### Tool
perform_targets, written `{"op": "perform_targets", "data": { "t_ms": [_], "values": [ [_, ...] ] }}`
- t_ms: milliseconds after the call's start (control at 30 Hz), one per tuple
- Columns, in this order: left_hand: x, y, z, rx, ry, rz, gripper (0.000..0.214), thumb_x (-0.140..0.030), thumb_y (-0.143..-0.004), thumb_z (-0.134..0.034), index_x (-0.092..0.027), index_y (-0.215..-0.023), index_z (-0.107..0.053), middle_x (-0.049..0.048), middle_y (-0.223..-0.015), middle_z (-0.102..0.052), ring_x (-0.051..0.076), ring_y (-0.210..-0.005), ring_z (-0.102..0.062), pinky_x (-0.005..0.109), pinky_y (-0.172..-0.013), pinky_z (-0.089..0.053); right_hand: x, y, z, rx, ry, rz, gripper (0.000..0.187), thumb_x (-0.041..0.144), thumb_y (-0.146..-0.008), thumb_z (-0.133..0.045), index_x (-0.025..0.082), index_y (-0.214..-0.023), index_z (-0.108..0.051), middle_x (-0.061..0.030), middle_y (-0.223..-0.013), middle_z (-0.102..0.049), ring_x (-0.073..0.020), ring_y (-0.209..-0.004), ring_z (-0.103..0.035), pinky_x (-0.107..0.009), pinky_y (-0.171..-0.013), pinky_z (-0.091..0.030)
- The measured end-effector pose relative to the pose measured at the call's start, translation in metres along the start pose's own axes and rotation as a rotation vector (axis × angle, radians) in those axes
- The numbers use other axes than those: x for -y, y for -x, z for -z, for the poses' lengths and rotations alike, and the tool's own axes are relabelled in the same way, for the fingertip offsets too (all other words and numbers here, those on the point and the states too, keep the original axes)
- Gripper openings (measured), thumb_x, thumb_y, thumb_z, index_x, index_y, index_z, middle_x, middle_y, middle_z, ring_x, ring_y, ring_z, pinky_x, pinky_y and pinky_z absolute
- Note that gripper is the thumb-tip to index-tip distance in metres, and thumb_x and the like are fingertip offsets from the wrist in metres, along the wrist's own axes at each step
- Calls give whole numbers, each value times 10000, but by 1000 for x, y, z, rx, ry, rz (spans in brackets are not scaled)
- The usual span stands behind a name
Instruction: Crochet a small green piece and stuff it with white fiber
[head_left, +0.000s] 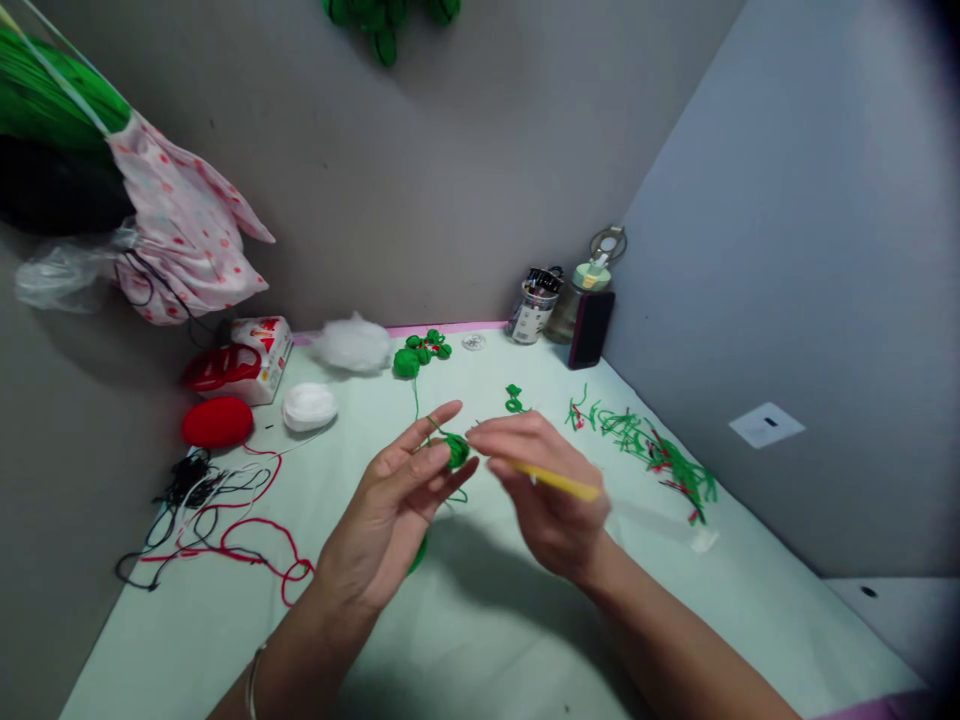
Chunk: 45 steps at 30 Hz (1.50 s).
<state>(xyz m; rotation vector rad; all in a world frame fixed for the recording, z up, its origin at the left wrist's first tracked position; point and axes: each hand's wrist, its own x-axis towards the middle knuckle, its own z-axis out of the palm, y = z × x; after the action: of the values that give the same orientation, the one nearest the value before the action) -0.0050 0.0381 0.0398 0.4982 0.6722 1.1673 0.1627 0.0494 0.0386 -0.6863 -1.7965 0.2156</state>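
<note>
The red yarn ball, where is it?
In the head view, the red yarn ball lies on the far left of the table, just left of the white yarn ball and in front of the red-and-white box.

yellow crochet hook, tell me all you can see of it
The yellow crochet hook is a thin, smooth stick, plastic by its look. The right hand grips it, handle end slanting down to the right. Its tip is hidden behind the fingers, towards the small green crocheted piece pinched in the left hand.
</note>
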Motion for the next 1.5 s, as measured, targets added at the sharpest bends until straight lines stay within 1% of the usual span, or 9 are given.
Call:
{"op": "perform_targets", "data": {
  "t_ms": [100, 200, 367, 500, 600, 733, 867, 1067, 1500],
  "values": [
    [-3, 1, 0, -8, -8, -36, 383, -233, -781, -886, -221, -1160, -827, 0, -867, -679, 153, -887, -655, 362, -1059, -517, 0, -5, 0, -82, -402, -304, 199, 241, -1057, -595, 264, -1069, -792, -45, -934, -770, -170, -742, -698, -328, -656, -610],
    [1, 2, 0, 10, -98, -74, 416, -236, -806, -869, -267, -1216, -806, -5, -915, -683, 168, -971, -645, 353, -1084, -473, -1, -7, -4, -54, -491, -383, 172, 297, -1037, -646, 254, -1003, -810, -49, -929, -775, -182, -809, -709, -326, -689, -608],
    [9, 0, 0, -71, -152, -154, 441, -288, -807, -896, -279, -1237, -800, -23, -896, -689, 122, -919, -610, 234, -969, -477, 0, 0, -8, 5, -219, -190, 215, 151, -1018, -643, 266, -1122, -793, -56, -1005, -795, -188, -890, -727, -344, -782, -617],
    [6, -2, 0, -33, -19, -35, 412, -269, -781, -908, -213, -1180, -823, 17, -968, -744, 127, -915, -654, 221, -913, -527, 0, 3, -3, 76, 66, 79, 297, 70, -991, -632, 217, -1203, -779, -116, -1106, -794, -222, -977, -723, -375, -841, -613],
    [1, -3, 0, -36, 72, 34, 307, -213, -754, -900, -152, -1051, -850, 34, -933, -743, 132, -834, -662, 313, -988, -564, -3, -2, 1, -31, -148, -129, 231, 144, -1026, -614, 250, -1135, -788, -72, -998, -788, -194, -859, -717, -348, -752, -615],
    [1, -2, 2, -64, 12, -68, 324, -189, -774, -876, -215, -1095, -834, -11, -844, -704, 141, -826, -657, 381, -1055, -524, -6, -8, -1, -74, -532, -477, 183, 336, -1026, -660, 246, -983, -814, -42, -888, -741, -153, -691, -657, -310, -645, -592],
    [7, -1, 2, 1, -166, -129, 416, -236, -831, -850, -277, -1241, -789, 4, -968, -730, 177, -1022, -647, 310, -1037, -448, -8, -7, -7, 0, -555, -509, 149, 339, -988, -717, 245, -959, -829, -39, -902, -764, -162, -780, -678, -307, -728, -591],
    [3, 0, 3, -54, -247, -168, 369, -282, -838, -844, -266, -1205, -808, 9, -942, -685, 169, -964, -572, 267, -940, -423, -13, -7, -3, -26, -625, -635, 254, 435, -1012, -668, 211, -937, -760, -37, -865, -760, -152, -709, -673, -309, -711, -591],
    [5, 1, 4, -96, -446, -358, 321, -217, -845, -814, -293, -1157, -819, -11, -873, -677, 164, -881, -623, 286, -887, -479, 5, -5, 1, -2, -294, -380, 210, 305, -1078, -562, 228, -993, -737, -31, -895, -768, -158, -716, -717, -325, -700, -597]
  ]
}}
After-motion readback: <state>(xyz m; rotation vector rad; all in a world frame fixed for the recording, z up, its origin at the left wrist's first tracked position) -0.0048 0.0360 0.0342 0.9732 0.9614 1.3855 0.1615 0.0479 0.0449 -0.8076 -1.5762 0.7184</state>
